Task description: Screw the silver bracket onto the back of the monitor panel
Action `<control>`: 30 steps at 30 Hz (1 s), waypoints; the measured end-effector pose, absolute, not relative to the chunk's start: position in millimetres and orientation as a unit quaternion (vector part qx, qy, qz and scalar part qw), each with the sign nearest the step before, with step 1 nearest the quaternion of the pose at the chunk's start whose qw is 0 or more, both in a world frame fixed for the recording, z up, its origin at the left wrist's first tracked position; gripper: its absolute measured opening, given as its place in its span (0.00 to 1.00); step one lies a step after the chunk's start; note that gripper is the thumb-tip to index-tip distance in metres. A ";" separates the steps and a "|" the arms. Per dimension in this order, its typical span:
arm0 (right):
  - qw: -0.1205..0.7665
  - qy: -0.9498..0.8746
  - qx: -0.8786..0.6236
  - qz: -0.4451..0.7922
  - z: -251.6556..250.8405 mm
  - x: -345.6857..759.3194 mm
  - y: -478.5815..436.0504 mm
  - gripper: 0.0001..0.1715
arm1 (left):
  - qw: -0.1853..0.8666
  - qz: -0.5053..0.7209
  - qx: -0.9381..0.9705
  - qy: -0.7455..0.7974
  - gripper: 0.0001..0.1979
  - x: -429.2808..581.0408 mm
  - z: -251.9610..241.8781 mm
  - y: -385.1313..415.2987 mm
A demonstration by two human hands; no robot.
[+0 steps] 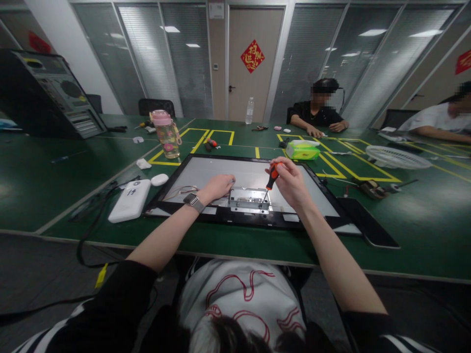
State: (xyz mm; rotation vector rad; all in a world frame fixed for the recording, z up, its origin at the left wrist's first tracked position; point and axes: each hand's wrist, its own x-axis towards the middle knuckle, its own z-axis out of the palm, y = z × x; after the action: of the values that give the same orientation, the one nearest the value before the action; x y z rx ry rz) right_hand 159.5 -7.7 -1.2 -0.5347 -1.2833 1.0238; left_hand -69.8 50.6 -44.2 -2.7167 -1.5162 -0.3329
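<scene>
Head view, centre frame: the right hand [291, 185] has its fingers closed on one screwdriver [271, 179], shaft tilted down-left, tip at the right end of one metal bracket [248, 200]. The left hand [218, 187] rests loose and empty at the bracket's left end, on one monitor panel [206, 171] lying flat on the bench [55, 176].

We see a bare metal bracket [249, 200], silvery with a dull sheen. It sits on a panel [206, 171] whose back looks smooth, pale and matt, edged by a glossy black plastic frame [243, 221]. Our screwdriver [271, 179] has an orange-and-black plastic handle and a thin steel shaft. The desk [55, 186] has a matt green surface. The power bank [129, 201] is smooth white plastic.
</scene>
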 end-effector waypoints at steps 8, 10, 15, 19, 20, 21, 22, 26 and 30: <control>0.633 -0.579 -0.253 0.447 -0.3 158.7 -9.5 0.17 | 0.004 -0.103 -0.866 -0.489 0.16 -68.9 -42.2 48.7; 0.635 -0.596 -0.258 0.418 -2.6 158.7 -8.1 0.17 | 0.005 -0.104 -0.867 -0.487 0.16 -68.9 -42.1 48.8; 0.666 -0.613 -0.298 0.304 -8.7 160.3 -4.4 0.12 | 0.008 -0.103 -0.867 -0.487 0.16 -68.9 -42.7 49.1; 0.679 -0.618 -0.331 0.218 -6.8 159.7 -7.7 0.09 | 0.010 -0.105 -0.867 -0.486 0.15 -68.7 -42.5 48.3; 0.675 -0.624 -0.335 0.209 -5.5 159.1 -9.4 0.09 | 0.009 -0.105 -0.867 -0.487 0.15 -68.6 -42.3 48.0; 0.669 -0.629 -0.336 0.210 -4.3 158.4 -11.2 0.10 | 0.008 -0.105 -0.867 -0.487 0.15 -68.6 -42.1 47.7; 0.665 -0.632 -0.333 0.218 -3.3 157.7 -12.9 0.12 | 0.008 -0.104 -0.867 -0.487 0.15 -68.6 -41.9 47.5; 0.659 -0.629 -0.322 0.257 -2.4 156.3 -15.7 0.16 | 0.010 -0.105 -0.868 -0.485 0.15 -69.0 -42.0 47.8; 0.669 -0.629 -0.333 0.213 -4.8 158.0 -11.3 0.10 | 0.010 -0.106 -0.869 -0.483 0.15 -69.1 -42.9 48.5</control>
State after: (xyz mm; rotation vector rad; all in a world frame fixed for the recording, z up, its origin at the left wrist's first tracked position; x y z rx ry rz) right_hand 158.0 -11.3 -4.8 -0.7510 -1.4192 0.4793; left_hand -69.1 48.5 -42.9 -2.7123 -1.5093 -0.3300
